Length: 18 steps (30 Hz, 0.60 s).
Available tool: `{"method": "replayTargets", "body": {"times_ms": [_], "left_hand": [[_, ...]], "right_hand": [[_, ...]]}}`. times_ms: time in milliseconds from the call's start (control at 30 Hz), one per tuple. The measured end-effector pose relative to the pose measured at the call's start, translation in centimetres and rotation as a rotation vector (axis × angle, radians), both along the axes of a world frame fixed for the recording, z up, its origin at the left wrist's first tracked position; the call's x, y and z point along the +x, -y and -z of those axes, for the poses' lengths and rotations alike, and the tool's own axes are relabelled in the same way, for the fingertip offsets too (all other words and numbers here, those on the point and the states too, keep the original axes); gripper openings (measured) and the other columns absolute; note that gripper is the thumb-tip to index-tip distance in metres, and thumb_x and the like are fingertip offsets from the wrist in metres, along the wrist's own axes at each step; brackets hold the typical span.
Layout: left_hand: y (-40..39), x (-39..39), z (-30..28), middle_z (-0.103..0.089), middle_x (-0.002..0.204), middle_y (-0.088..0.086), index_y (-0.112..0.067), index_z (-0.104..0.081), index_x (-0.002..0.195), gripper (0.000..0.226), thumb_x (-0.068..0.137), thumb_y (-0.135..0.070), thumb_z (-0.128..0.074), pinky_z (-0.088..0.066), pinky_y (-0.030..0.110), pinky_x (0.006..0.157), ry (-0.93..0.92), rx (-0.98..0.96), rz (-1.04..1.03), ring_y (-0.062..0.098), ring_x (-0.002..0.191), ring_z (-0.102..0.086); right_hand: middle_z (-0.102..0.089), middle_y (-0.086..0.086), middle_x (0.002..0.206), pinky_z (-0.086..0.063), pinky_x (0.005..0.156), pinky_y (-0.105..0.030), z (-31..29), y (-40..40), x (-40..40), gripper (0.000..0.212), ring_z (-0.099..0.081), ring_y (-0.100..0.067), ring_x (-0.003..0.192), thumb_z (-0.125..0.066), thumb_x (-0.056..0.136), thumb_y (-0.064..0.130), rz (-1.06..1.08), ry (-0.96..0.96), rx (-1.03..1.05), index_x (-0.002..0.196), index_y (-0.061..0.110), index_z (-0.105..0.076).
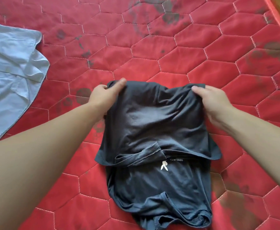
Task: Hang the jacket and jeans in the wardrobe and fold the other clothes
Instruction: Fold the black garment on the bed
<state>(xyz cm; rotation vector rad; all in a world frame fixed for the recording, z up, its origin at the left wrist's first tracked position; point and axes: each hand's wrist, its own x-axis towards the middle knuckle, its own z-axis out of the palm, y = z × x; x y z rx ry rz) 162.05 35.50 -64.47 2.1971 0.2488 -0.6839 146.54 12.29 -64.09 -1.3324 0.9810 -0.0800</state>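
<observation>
Your left hand (105, 92) and right hand (213, 98) each grip the dark T-shirt (155, 123) by a far corner, on the red bed (152, 47)

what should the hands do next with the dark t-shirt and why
Probably carry the far edge on toward the collar end and lay it flat. The left hand and right hand each grip a far corner of the dark t-shirt, folded only partway, its logo uncovered.

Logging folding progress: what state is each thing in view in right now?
dark T-shirt: partly folded, far part doubled over toward the logo
left hand: grips the shirt's far left corner
right hand: grips the far right corner
light blue shirt: unfolded, rumpled
red quilt: spread flat, stained
</observation>
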Motion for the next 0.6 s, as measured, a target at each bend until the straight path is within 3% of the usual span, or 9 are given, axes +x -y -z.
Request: {"method": "replayTargets", "body": {"times_ms": [67,133,200,267,367,433,500,567,600], "left_hand": [[0.2,-0.1,0.5,-0.065,0.075,-0.002,-0.019,-0.068,0.082,0.035,0.082,-0.054,-0.067,-0.048,0.026,0.058,-0.023,-0.056,0.054,0.018,0.07,-0.061],[0.3,0.5,0.9,-0.072,0.087,0.001,-0.018,-0.07,0.086,0.032,0.085,-0.049,-0.067,-0.056,0.034,0.077,-0.14,-0.153,-0.1,0.022,0.084,-0.068],[0.2,0.9,0.9,-0.072,0.1,0.003,-0.016,-0.067,0.102,0.048,0.082,-0.06,-0.063,-0.053,0.045,0.091,-0.236,-0.189,-0.263,0.026,0.093,-0.069],[0.4,1.2,0.7,-0.068,0.102,0.005,-0.011,-0.061,0.11,0.054,0.088,-0.06,-0.054,-0.054,0.043,0.087,-0.26,-0.149,-0.258,0.027,0.091,-0.066],[0.8,1.7,-0.4,-0.057,0.078,0.008,-0.008,-0.057,0.083,0.048,0.095,-0.053,-0.046,-0.054,0.035,0.06,-0.099,0.11,-0.033,0.027,0.066,-0.059],[0.7,2.3,-0.7,-0.058,0.069,0.008,-0.007,-0.059,0.072,0.046,0.088,-0.05,-0.055,-0.059,0.038,0.061,0.068,0.197,0.051,0.028,0.057,-0.061],[0.6,2.8,-0.5,-0.062,0.068,0.0,-0.016,-0.064,0.074,0.029,0.082,-0.044,-0.061,-0.06,0.037,0.071,0.18,0.202,0.052,0.026,0.065,-0.065],[0.8,3.2,-0.3,-0.062,0.069,-0.005,-0.021,-0.066,0.074,0.015,0.081,-0.034,-0.061,-0.059,0.036,0.073,0.212,0.175,0.05,0.024,0.07,-0.063],[1.1,3.3,-0.4,-0.059,0.067,-0.003,-0.02,-0.065,0.072,0.015,0.082,-0.028,-0.059,-0.059,0.034,0.066,0.186,0.138,0.037,0.025,0.066,-0.058]], "right_hand": [[-0.07,-0.005,0.093,-0.053,0.082,-0.03,0.2,0.7,0.8,0.018,-0.066,-0.015,0.085,-0.052,0.097,0.012,0.107,0.066,0.08,0.088,0.015,-0.068],[-0.069,-0.009,0.105,-0.053,0.091,-0.035,0.8,1.5,1.0,0.021,-0.065,-0.018,0.094,-0.048,0.1,0.016,0.141,0.054,0.079,0.091,0.016,-0.066],[-0.069,-0.006,0.1,-0.053,0.09,-0.041,1.8,1.9,0.5,0.022,-0.063,-0.018,0.09,-0.049,0.099,0.023,0.105,-0.04,-0.047,0.086,0.019,-0.066],[-0.067,0.001,0.087,-0.053,0.081,-0.042,2.2,2.1,0.0,0.026,-0.06,-0.018,0.083,-0.053,0.096,0.034,0.023,-0.144,-0.148,0.08,0.02,-0.066],[-0.065,-0.004,0.091,-0.053,0.078,-0.046,1.9,2.2,0.1,0.026,-0.06,-0.02,0.083,-0.058,0.092,0.041,-0.046,-0.197,-0.112,0.081,0.018,-0.066],[-0.068,-0.004,0.093,-0.053,0.078,-0.047,1.7,2.4,0.1,0.023,-0.062,-0.021,0.082,-0.062,0.09,0.04,-0.085,-0.184,-0.13,0.086,0.018,-0.069],[-0.071,0.0,0.09,-0.055,0.076,-0.044,1.6,2.5,0.1,0.019,-0.064,-0.018,0.078,-0.067,0.088,0.038,-0.148,-0.178,-0.207,0.087,0.019,-0.07],[-0.07,0.005,0.084,-0.052,0.066,-0.035,1.7,2.6,0.1,0.015,-0.062,-0.012,0.072,-0.068,0.088,0.036,-0.215,-0.183,-0.285,0.084,0.021,-0.069],[-0.07,0.007,0.083,-0.05,0.066,-0.035,1.9,2.7,0.1,0.015,-0.062,-0.013,0.072,-0.067,0.088,0.036,-0.233,-0.191,-0.308,0.083,0.022,-0.069]]}}
